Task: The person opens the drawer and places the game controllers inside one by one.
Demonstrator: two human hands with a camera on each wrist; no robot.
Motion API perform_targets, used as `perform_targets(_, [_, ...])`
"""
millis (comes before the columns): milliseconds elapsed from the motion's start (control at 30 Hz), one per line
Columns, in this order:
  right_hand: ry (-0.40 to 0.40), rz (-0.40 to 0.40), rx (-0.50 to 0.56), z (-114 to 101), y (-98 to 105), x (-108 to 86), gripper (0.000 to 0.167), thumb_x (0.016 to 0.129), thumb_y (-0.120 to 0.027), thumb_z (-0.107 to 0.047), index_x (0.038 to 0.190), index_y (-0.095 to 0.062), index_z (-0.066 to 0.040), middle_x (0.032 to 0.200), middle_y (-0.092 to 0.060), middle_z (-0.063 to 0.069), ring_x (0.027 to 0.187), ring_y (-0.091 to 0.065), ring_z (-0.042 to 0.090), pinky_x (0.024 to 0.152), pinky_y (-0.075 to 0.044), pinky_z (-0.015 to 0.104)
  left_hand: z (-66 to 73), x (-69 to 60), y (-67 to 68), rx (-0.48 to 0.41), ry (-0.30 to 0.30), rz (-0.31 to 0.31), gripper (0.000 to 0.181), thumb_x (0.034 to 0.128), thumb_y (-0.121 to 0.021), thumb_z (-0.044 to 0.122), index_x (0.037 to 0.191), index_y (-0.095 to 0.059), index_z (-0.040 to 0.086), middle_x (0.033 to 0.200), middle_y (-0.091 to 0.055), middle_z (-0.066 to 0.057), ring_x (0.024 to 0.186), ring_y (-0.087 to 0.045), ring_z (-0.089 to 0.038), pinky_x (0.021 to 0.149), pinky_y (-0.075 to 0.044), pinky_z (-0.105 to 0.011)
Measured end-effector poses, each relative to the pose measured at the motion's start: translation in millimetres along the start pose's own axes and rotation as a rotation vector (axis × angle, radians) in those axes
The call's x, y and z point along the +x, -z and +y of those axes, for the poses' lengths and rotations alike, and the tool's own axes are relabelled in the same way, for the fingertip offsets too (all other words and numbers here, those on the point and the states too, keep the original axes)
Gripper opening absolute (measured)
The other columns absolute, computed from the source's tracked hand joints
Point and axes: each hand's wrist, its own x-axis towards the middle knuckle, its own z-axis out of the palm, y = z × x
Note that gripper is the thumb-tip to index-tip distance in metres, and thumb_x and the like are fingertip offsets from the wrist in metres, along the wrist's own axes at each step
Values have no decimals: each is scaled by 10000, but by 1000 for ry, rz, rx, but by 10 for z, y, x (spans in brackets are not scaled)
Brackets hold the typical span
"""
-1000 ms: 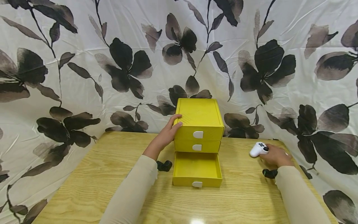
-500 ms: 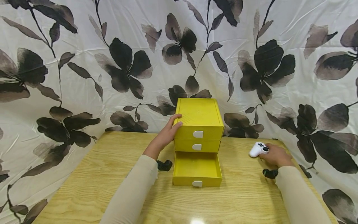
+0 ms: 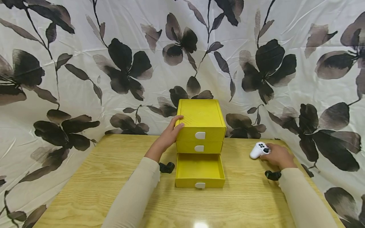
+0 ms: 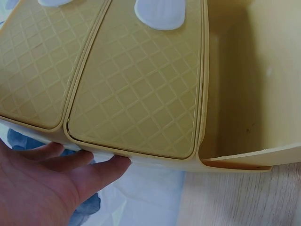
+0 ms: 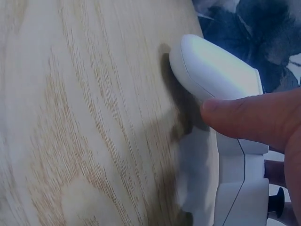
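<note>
A yellow drawer unit [image 3: 202, 114] with white pull tabs stands on the table, its bottom drawer [image 3: 185, 183] pulled out and bare inside. My left hand [image 3: 167, 138] rests against the unit's upper left side. In the left wrist view, extended fingers [image 4: 101, 175] touch the unit's side below the closed drawer fronts [image 4: 136, 89]. To the right, my right hand [image 3: 279, 155] grips a white game controller [image 3: 257, 150] by one end. The right wrist view shows the thumb [image 5: 235, 115] pressed on the controller [image 5: 214, 70], which casts a shadow on the wood; other fingers are mostly hidden behind it.
The wooden table [image 3: 114, 190] reaches back to a white cloth [image 3: 85, 19] with dark flower prints, hanging behind and at both sides. Black wrist straps or camera mounts [image 3: 166, 167] sit at both wrists. The table's right edge runs close by the right hand.
The whole head view has shifted slightly to the left. Both hands keep the same hold, and the drawer unit and its pulled-out drawer stand as before.
</note>
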Motion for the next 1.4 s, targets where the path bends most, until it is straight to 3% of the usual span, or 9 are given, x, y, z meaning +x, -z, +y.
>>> perform_targets(367, [23,21,2,-49,29,-58,870,797,-714,-527,1440,-421,-21,1331,-522,312,1135,-508,521,828,-443,598,-13,-8,-9,-13,-8,10,466,972,-423,592,1398,-273,478,1594,-177,-27,1318,-448,-343,1045,-416,-567])
perform_targets(567, [39,42,4,-84,54,-110,877,788,-719,-545,1430,-436,-18,1328,-527,309,1136,-519,505,834,-449,581,-19,0,1,-20,-19,-8,492,981,-410,579,1427,-257,438,1601,-157,-32,1333,-428,-358,1058,-395,-582])
perform_targets(1267, [214,152,-28,-428,216,-295,768,772,-761,-485,1355,-546,-33,1165,-647,273,960,-621,386,785,-480,519,-14,-10,-6,-27,-15,17,452,994,-423,536,1409,-274,437,1580,-200,-55,1281,-465,-371,1036,-411,-592])
perform_targets(1400, [231,167,-49,-511,244,-338,767,772,-757,-497,1359,-548,-50,1190,-644,261,992,-624,409,792,-480,524,-8,-7,-9,-27,-17,14,453,993,-420,543,1409,-272,441,1581,-197,-52,1282,-469,-370,1033,-415,-592])
